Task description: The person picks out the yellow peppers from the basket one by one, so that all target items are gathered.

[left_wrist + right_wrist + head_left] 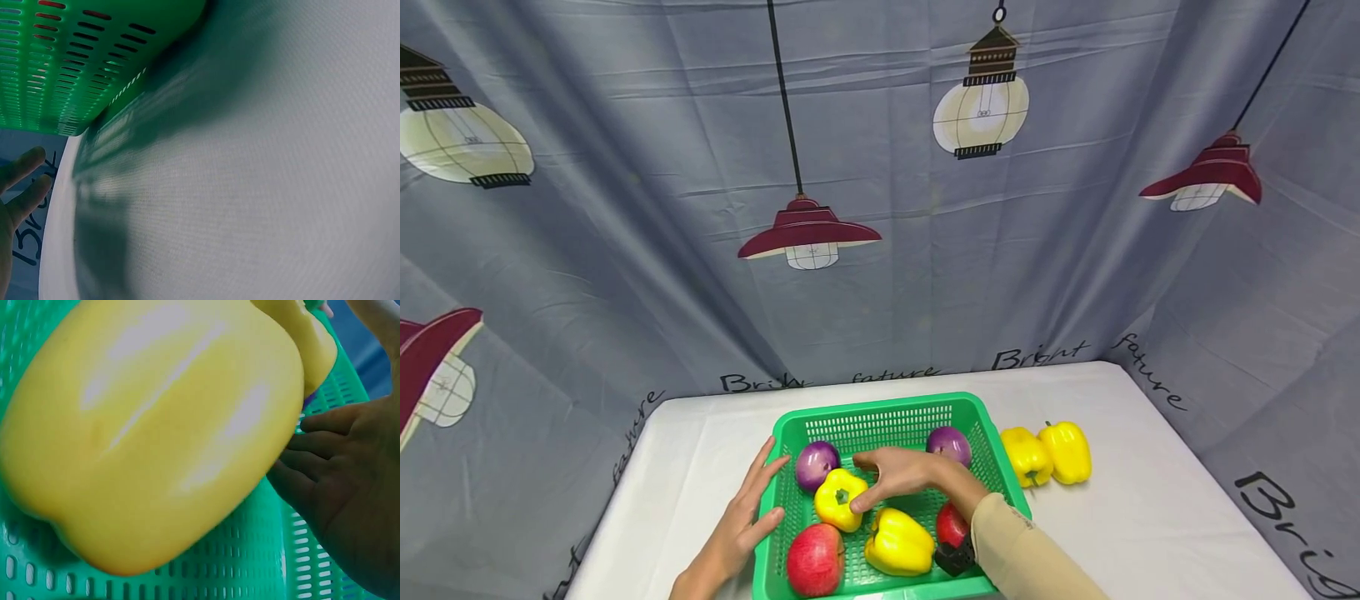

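Note:
My right hand (901,472) reaches into a green plastic basket (880,407), its thumb over the edge of an upright yellow bell pepper (838,498). In the right wrist view its fingers (325,450) are extended and loosely bent, apart from that pepper (306,337). A second yellow bell pepper (150,431) lies on its side close below the wrist. My left hand (741,521) is at the basket's left rim with fingers spread, fingertips at the edge. Only two of its fingers (28,181) show in the left wrist view.
Inside the basket are a red apple (816,560), a purple onion-like ball (817,465), another purple one (950,443) and a partly hidden red fruit (951,525). Two more yellow bell peppers (1028,457) lie right of the basket on the white table (1150,517). A printed grey curtain (880,317) hangs behind.

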### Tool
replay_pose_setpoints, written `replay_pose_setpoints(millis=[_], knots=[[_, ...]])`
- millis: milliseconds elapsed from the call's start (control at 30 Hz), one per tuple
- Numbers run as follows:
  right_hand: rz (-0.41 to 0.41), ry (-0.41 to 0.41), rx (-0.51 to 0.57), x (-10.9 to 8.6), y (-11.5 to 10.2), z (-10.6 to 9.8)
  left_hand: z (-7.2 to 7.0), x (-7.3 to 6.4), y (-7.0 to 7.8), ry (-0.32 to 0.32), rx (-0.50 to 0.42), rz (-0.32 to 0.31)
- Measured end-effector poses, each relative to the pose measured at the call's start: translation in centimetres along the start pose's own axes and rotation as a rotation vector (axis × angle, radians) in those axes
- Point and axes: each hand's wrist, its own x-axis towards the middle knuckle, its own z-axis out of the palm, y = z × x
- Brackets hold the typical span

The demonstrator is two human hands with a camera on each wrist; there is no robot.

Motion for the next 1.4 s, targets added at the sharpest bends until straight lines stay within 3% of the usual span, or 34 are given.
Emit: replay_pose_setpoints(millis=[200, 467, 833, 1400], knots=[[0.016, 0.027, -0.039, 0.9, -0.6, 0.8, -0.1, -0.1, 0.1, -0.003, -0.003, -0.016], [-0.012, 0.081, 0.136, 1.2, -1.3, 1.2, 0.0, 0.0, 0.0, 0.008, 0.002, -0.002], [0.009, 0.102, 0.163, 0.9, -1.1, 1.2, 0.2, 0.0, 0.1, 0.009, 0.003, 0.007], [-0.055, 0.143, 0.279, -0.6, -0.9, -1.0, 0.1, -0.1, 0.2, 0.01, 0.009, 0.015]])
